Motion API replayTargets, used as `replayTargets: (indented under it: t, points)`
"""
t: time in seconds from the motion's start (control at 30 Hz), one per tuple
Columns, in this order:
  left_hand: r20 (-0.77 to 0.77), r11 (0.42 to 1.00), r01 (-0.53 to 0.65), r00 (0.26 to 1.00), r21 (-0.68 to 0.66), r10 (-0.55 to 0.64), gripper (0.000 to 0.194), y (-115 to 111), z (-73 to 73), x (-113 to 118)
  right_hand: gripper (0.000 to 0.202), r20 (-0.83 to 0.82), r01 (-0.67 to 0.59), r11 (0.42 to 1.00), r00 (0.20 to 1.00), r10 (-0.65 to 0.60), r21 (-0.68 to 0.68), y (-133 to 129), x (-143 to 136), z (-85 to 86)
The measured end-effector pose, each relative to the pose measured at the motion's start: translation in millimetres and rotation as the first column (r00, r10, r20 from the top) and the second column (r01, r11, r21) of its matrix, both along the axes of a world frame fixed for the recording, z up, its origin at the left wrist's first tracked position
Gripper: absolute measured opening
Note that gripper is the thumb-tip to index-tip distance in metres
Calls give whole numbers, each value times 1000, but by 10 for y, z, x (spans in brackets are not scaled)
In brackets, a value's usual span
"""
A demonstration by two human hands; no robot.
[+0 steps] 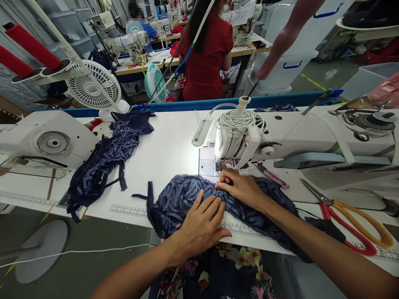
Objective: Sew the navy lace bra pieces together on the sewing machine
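A navy lace bra (183,189) lies spread along the front of the white sewing table, below the needle area of a white sewing machine (232,143). Flat on its middle rests my left hand (204,216), fingers stretched out. Just to the right of those fingertips, my right hand (238,187) pinches the bra's upper edge between thumb and fingers, close to the presser foot (217,166). Part of the bra runs to the right beneath my right forearm. A narrow dark strap (150,193) sticks up at its left end.
More navy lace pieces (115,153) are heaped at the left, beside another machine (46,143). Large scissors (349,211) and small pink-handled snips (271,174) lie at the right. A white fan (93,85) stands behind. A person in red (204,54) sits beyond the table.
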State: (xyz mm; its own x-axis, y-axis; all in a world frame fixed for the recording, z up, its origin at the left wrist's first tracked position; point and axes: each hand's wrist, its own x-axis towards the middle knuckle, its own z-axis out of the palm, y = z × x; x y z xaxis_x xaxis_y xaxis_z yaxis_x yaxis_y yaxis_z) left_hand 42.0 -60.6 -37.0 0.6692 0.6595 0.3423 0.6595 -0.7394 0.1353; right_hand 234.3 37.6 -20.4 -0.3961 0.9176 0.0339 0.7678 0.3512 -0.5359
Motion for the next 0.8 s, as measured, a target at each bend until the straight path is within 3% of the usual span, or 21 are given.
replayTargets:
  t: [0.13,0.23,0.33,0.43,0.57,0.67,0.73,0.8]
  points:
    - [10,1000,-19,1000,-6,19,55,-22,-3,2,23,-4,0,1000,1000,0,-30,-4,2,35]
    - [-3,999,-34,999,-6,34,52,-42,-26,2,22,-10,-70,997,998,69,-37,-27,111,83]
    - [0,999,-36,999,-16,36,51,-57,-27,-9,26,102,-99,989,991,88,109,-70,322,83]
    - [40,997,-32,999,-68,35,42,-13,40,-22,24,257,-104,945,966,22,309,-104,525,8]
    - [108,984,-123,985,-129,137,34,273,214,9,15,295,-153,913,955,38,377,-138,573,-26]
    - [63,974,-146,985,-174,159,43,570,357,70,14,322,-204,854,946,45,478,-262,444,161]
    - [-2,978,-143,990,-152,144,26,695,442,99,14,346,-191,791,938,-28,582,-466,324,371]
    - [23,984,-178,984,-2,178,1,722,500,97,16,342,-175,744,937,-75,644,-757,207,579]
